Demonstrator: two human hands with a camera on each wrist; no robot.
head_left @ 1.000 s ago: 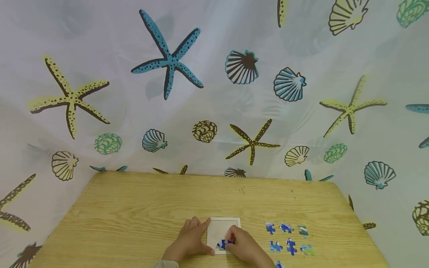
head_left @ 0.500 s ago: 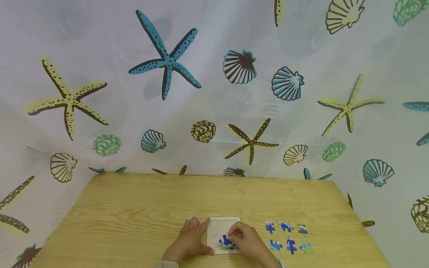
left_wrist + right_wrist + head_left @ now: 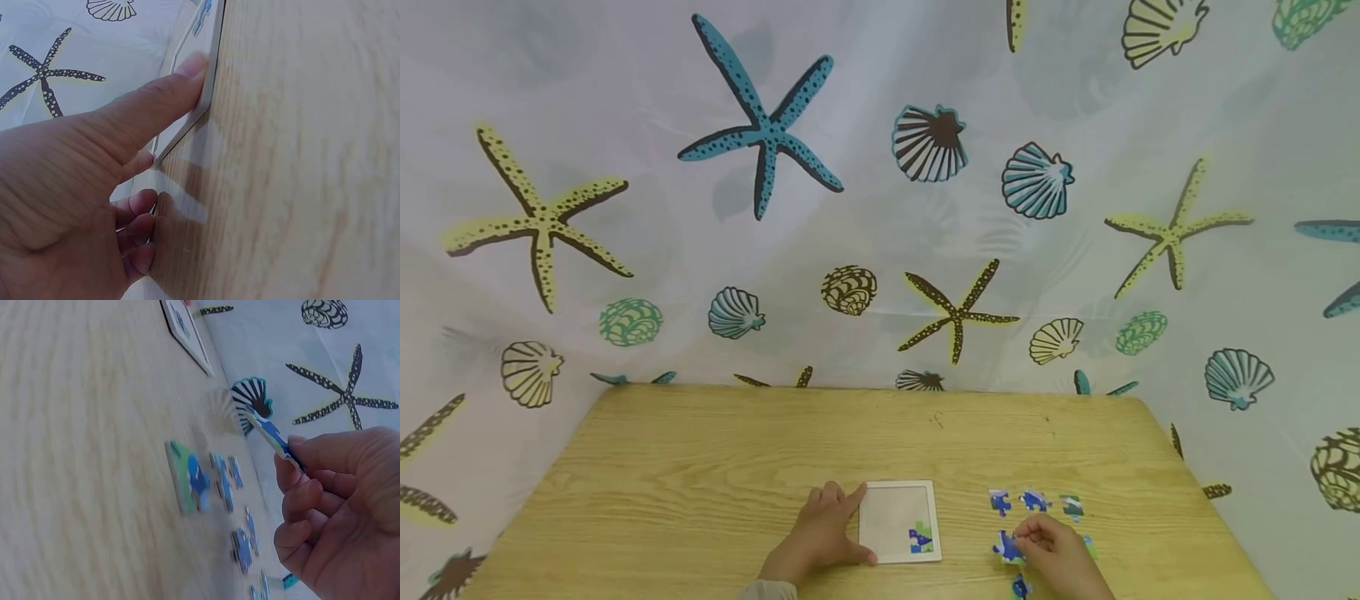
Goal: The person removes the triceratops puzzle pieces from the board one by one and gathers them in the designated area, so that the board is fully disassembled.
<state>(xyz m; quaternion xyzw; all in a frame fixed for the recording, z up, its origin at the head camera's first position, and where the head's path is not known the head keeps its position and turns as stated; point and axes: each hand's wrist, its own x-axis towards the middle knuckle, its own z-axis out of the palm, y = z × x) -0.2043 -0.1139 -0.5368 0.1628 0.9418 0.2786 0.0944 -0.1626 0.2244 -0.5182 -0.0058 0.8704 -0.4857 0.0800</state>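
A white square puzzle tray (image 3: 937,525) lies on the wooden table. Blue and green jigsaw pieces (image 3: 921,537) sit in its lower right corner. My left hand (image 3: 826,527) spans the tray's left side. In the left wrist view, its straight thumb (image 3: 162,100) lies on the rim, while the other fingers reach along the edge. To the right of the tray, my right hand (image 3: 1056,552) pinches a mostly blue jigsaw piece (image 3: 1006,547) between thumb and fingers. The right wrist view shows this held jigsaw piece (image 3: 270,432) tilted, raised over the table.
Loose jigsaw pieces lie about the right hand: a blue piece (image 3: 1000,502), another blue piece (image 3: 1034,501) and a greenish piece (image 3: 1072,506) behind it, and a blue piece (image 3: 1020,587) in front. A curtain (image 3: 850,208) with starfish and shells surrounds the table (image 3: 715,467).
My right hand has let go of the piece in the tray's corner, moved right to the loose pieces and picked one up. My left hand stays at the tray.
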